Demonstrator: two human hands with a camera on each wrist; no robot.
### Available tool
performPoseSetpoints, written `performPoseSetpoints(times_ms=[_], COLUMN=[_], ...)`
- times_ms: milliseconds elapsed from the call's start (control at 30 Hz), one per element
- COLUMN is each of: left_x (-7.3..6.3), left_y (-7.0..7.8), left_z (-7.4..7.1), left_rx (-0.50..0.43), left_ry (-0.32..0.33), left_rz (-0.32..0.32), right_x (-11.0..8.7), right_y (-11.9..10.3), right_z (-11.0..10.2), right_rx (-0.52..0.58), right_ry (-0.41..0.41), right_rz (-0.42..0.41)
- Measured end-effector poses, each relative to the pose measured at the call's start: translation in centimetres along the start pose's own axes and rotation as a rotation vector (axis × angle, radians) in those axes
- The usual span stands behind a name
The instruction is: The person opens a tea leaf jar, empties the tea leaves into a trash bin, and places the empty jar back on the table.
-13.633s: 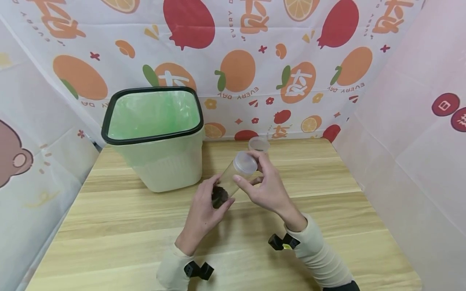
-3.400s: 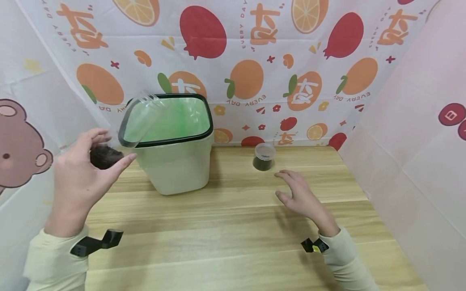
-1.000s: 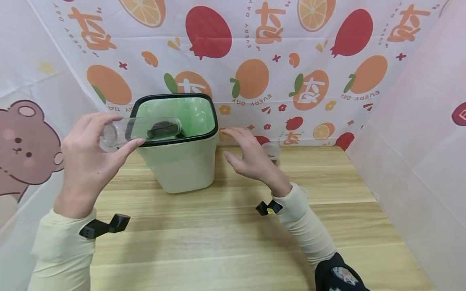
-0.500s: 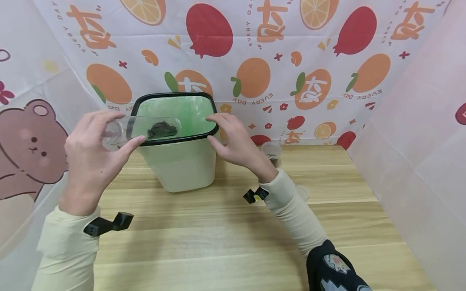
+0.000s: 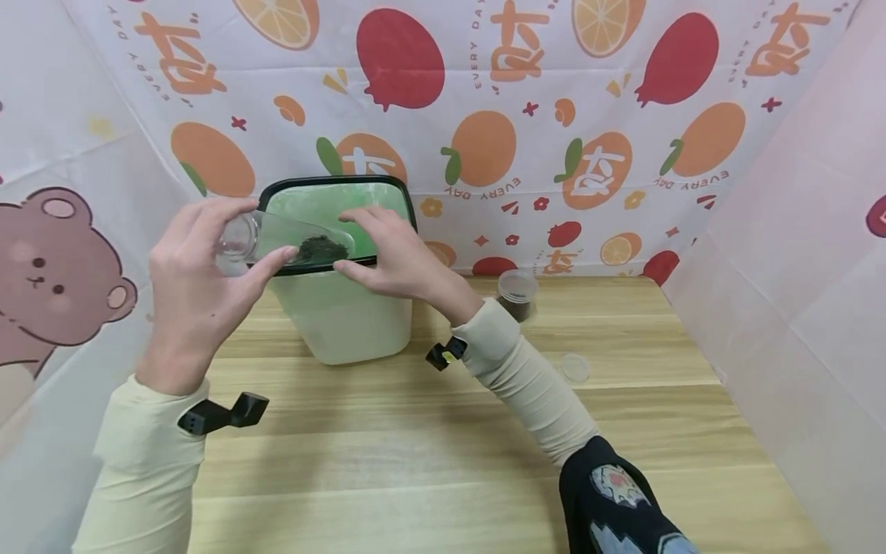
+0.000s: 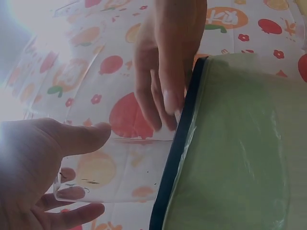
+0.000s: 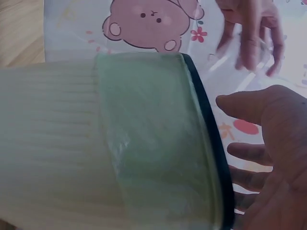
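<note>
My left hand [image 5: 201, 285] grips a clear plastic jar [image 5: 273, 237] by its base end, between thumb and fingers. The jar lies tipped over the near-left rim of a pale green bin [image 5: 339, 319] with a black rim. Dark dry shreds, like tea leaves [image 5: 321, 248], lie toward the jar's far end. My right hand [image 5: 398, 254] hovers over the bin's front rim by that end, thumb and fingers spread around nothing. In the left wrist view the jar [image 6: 122, 167] holds only a few dark specks in the part seen. The right wrist view shows the right hand [image 7: 278, 143] beside the black rim.
A small clear-lidded jar [image 5: 515, 296] with dark contents stands at the back right of the wooden table [image 5: 429, 462]. A clear round lid [image 5: 575, 368] lies in front of it. Fruit-print cloth [image 5: 477, 85] hangs behind the bin.
Capped earlier and held in both hands, the jar lost its lid and was tipped over the bin by my left hand. My right hand has since moved left to the jar's far end.
</note>
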State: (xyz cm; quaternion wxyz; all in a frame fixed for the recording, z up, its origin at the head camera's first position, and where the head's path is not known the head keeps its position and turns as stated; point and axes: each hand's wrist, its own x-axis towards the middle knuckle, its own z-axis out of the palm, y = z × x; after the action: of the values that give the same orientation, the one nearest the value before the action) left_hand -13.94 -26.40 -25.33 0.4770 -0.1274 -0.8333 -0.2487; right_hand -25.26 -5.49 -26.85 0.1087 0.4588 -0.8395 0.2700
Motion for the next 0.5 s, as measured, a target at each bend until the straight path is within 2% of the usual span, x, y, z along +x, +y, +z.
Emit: performPoseSetpoints(times_ms=[200,500], left_x=[0.3,0.7], left_y=[0.5,1.4], left_z=[0.4,0.7], left_rx=[-0.021,-0.018], left_ry=[0.019,0.024], left_rz=[0.010,0.019], right_x=[1.5,2.3], right_y=[-0.8,-1.2], right_z=[0.6,0.9], right_rx=[-0.056,-0.068], right_ry=[-0.127,-0.198], right_rz=[0.056,0.109])
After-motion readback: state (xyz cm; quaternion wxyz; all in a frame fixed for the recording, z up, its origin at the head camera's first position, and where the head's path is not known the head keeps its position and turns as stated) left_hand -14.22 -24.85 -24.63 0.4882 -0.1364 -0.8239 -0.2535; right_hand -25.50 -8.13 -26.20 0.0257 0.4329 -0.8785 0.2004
